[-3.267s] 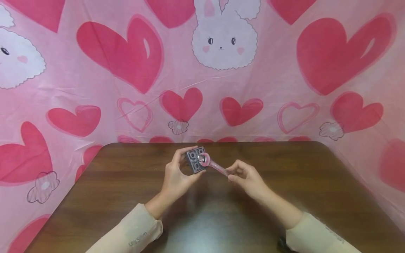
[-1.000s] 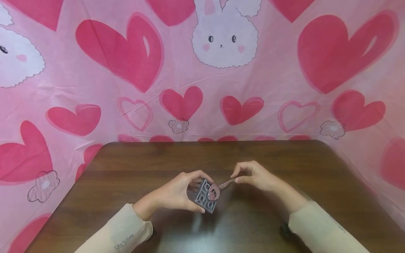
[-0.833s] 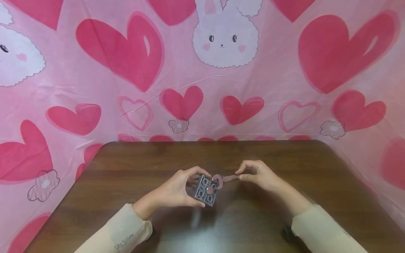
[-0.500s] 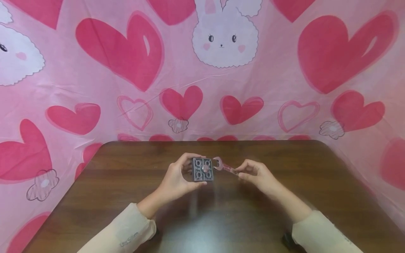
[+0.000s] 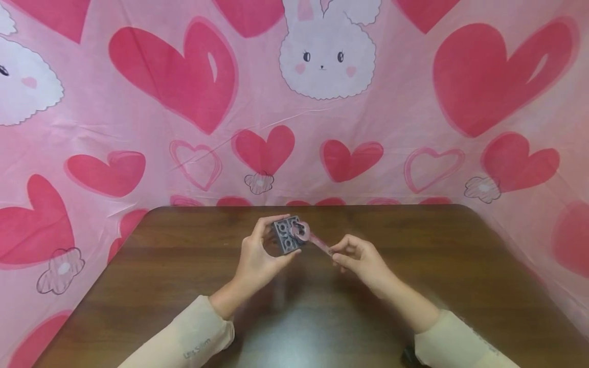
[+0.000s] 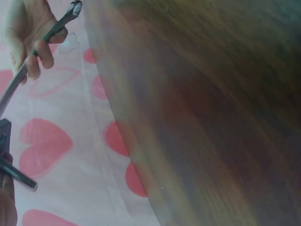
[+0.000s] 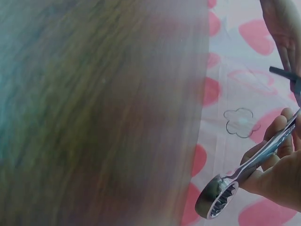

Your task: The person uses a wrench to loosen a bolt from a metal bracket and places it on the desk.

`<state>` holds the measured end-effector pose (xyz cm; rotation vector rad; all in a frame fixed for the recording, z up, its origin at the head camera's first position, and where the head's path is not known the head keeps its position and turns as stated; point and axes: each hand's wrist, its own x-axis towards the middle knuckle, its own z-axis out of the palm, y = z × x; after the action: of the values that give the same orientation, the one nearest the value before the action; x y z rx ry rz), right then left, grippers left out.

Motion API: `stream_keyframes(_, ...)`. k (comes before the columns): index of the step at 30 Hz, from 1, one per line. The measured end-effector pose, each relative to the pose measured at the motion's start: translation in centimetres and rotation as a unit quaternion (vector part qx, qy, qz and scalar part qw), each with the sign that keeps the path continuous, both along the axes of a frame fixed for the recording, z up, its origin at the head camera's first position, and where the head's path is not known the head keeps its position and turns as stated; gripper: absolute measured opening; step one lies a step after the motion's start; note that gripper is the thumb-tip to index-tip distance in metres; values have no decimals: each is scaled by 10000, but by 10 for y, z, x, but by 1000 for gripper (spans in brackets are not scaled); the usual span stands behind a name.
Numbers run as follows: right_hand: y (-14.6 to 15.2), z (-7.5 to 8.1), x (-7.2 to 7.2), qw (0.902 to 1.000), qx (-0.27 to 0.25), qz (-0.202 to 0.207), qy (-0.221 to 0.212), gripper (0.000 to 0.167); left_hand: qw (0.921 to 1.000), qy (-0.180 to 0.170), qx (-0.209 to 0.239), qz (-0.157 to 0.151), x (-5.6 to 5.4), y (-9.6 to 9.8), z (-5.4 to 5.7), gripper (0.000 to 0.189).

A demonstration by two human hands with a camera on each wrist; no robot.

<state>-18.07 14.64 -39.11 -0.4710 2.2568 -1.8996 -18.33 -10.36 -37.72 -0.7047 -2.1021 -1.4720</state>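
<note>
My left hand [image 5: 254,259] grips a small grey block [image 5: 284,243] by its edges, thumb below and fingers above. Ring-shaped hollows show on the block's face. From its back a bolt's dark shank [image 6: 19,177] sticks out, seen in the left wrist view. My right hand [image 5: 362,261] pinches a shiny combination wrench [image 5: 318,242] near its far end. The wrench's open end lies over the bolt head at the block's face; whether it sits fully round the head cannot be told. In the right wrist view, the toothed ring end [image 7: 217,200] points out past the fingers.
A dark brown wooden table [image 5: 184,266] lies below both hands. Behind it hangs a pink sheet [image 5: 308,117] with hearts and rabbits. Beside the right sleeve, a small dark object [image 5: 408,357] shows at the bottom edge.
The wrench swung round with the block, came off the bolt head, and now lies over it again. Both hands dipped, then rose; the block has tilted since half a second ago.
</note>
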Motion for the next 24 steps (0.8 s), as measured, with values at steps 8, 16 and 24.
stream_keyframes(8, -12, 1, 6, 9999, -57, 97, 44, 15, 9968, 652, -166, 421, 2, 1, -2, 76)
stream_keyframes(16, -18, -4, 7, 9991, -125, 383, 133, 13, 9972, 674, -195, 249, 5, -2, -1, 75)
stream_keyframes(24, -4, -6, -2, 9979, 149, 480, 408, 11, 9966, 606, -470, -284, 12, -7, -1, 76)
